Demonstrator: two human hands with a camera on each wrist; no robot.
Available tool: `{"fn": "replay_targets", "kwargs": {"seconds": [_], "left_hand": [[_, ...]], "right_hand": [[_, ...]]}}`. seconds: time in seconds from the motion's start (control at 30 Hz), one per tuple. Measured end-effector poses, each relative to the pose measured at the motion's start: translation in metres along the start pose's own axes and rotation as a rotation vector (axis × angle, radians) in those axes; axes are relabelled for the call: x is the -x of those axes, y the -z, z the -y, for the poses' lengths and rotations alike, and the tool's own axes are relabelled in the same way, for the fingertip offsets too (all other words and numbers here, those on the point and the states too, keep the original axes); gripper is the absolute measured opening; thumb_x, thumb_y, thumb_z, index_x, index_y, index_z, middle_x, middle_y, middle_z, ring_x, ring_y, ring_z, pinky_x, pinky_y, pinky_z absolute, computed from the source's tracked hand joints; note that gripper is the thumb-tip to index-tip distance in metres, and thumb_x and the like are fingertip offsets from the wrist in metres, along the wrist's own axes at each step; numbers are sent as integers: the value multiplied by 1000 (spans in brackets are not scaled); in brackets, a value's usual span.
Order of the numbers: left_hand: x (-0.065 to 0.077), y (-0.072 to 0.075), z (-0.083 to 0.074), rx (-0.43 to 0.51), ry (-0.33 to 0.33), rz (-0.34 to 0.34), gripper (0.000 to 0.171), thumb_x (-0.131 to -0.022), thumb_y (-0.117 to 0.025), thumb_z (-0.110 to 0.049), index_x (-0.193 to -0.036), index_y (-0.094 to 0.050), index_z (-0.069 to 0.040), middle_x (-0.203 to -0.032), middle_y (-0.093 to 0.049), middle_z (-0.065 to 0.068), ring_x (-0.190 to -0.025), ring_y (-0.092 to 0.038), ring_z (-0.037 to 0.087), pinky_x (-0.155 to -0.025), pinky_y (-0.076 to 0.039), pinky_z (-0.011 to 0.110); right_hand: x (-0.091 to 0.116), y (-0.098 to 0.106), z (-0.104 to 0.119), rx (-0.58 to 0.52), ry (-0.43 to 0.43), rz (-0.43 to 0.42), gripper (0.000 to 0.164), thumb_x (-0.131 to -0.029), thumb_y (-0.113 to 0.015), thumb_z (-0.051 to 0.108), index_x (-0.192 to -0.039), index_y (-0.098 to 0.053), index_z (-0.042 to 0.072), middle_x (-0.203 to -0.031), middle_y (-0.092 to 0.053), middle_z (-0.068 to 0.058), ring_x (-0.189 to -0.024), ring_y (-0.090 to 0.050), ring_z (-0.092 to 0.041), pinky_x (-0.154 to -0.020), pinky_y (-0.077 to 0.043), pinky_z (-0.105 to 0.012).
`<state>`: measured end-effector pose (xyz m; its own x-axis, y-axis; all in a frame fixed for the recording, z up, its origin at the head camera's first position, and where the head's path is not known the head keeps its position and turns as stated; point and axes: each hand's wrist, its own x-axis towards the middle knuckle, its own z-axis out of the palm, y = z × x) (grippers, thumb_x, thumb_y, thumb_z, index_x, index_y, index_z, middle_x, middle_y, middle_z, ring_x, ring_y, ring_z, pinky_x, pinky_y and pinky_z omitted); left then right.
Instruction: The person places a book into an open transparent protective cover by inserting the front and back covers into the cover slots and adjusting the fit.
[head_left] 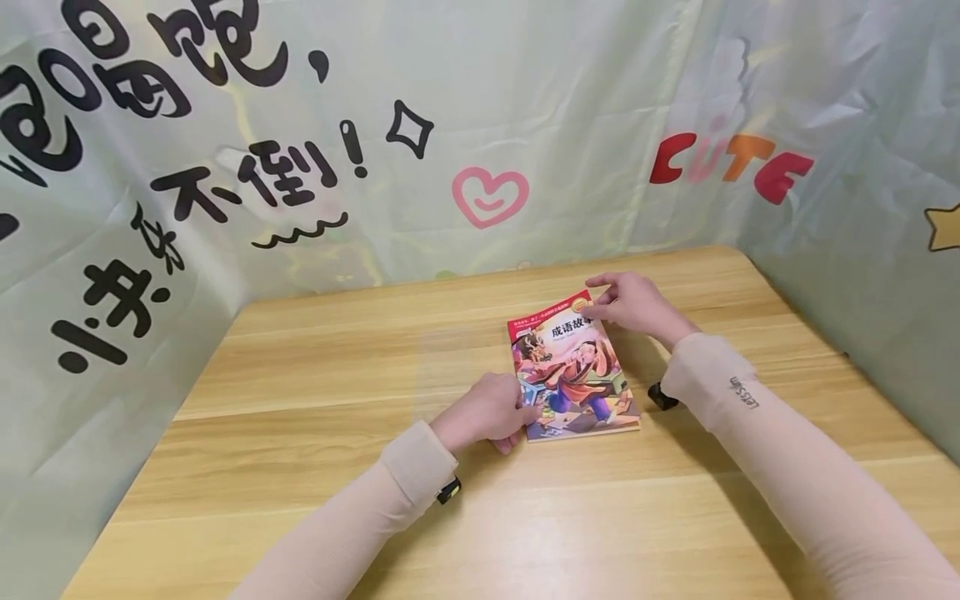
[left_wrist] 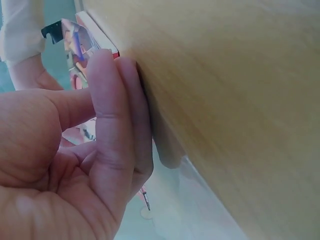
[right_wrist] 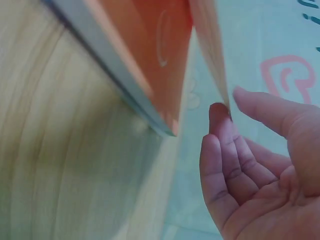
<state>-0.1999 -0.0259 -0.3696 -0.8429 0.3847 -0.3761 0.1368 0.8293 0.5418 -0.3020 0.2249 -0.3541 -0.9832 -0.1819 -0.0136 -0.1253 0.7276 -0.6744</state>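
Observation:
A picture book [head_left: 573, 375] with a red top band and a cartoon figure on its cover lies face up on the wooden table, slightly turned. At its lower left edge, my left hand [head_left: 491, 408] holds it, thumb over the cover and the other fingers by the spine side. My right hand [head_left: 633, 304] is at the upper right corner. In the right wrist view, thumb and fingertips of the right hand [right_wrist: 255, 165] pinch the front cover [right_wrist: 212, 45], which is raised off the pages. An orange inner page [right_wrist: 150, 55] shows beneath it. Fingers hide part of the book [left_wrist: 82, 37] in the left wrist view.
The wooden table [head_left: 322, 367] reaches back to a pale printed curtain [head_left: 570, 125] with black characters, a pink heart and coloured letters. Curtain also hangs along the left and right sides. Small black devices sit under both sleeve cuffs.

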Motion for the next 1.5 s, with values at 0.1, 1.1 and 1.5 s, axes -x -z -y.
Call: {"fn": "replay_targets", "kwargs": {"seconds": [0.1, 1.1, 1.5], "left_hand": [[0, 0, 0, 3, -16, 0, 35, -95, -62, -28, -70, -65, -4, -55, -63, 4, -43, -62, 13, -45, -52, 25], [3, 25, 15, 130, -154, -163, 22, -95, -62, -24, -84, -64, -5, -66, -66, 7, -50, -62, 16, -47, -50, 26], [-5, 46, 43, -104, -76, -322, 58, -92, -64, -35, -134, -51, 2, -130, -52, 16, -117, -49, 28, -99, -39, 39]], "right_hand": [[4, 4, 2, -77, -18, 5, 56, -91, -67, 31, -138, -51, 5, -98, -66, -13, -81, -63, -28, -69, -54, -42], [35, 22, -9, -340, 91, 125, 48, -96, -59, 32, -134, -54, 3, -113, -66, -15, -89, -67, -25, -80, -53, -41], [39, 15, 11, -386, 135, 70, 48, -95, -59, 38, -134, -55, 11, -122, -62, -11, -96, -65, -24, -80, -53, -37]]}}
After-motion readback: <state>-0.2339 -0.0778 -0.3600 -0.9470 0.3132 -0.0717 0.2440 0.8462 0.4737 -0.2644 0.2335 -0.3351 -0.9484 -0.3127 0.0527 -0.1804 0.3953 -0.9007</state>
